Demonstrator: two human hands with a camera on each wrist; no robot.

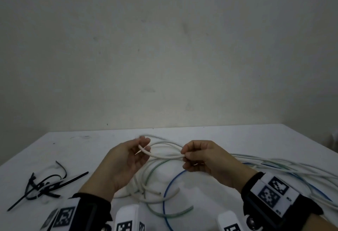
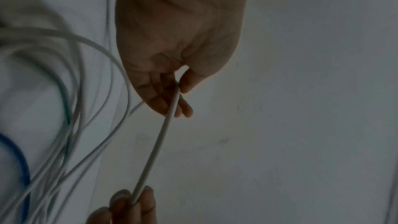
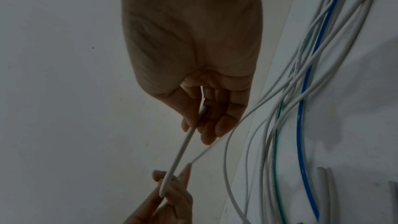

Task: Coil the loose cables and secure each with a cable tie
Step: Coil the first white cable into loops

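Observation:
A white cable (image 1: 162, 155) stretches between both hands above the white table (image 1: 237, 139). My left hand (image 1: 142, 148) pinches its end between thumb and fingers; in the left wrist view that same cable (image 2: 155, 151) runs from the left hand (image 2: 180, 89) down to the other hand's fingertips. My right hand (image 1: 186, 157) grips the cable a short way along, as the right wrist view shows with the cable (image 3: 183, 147) leaving the right hand (image 3: 200, 117). Loose white, green (image 1: 151, 172) and blue cables (image 1: 168, 187) lie tangled on the table below. Black cable ties (image 1: 43, 185) lie at the left.
A bundle of white cables (image 1: 283, 165) trails off to the right edge of the table. A plain wall (image 1: 164, 48) rises behind the table's far edge. White marker blocks (image 1: 128, 218) sit at the near edge between my wrists.

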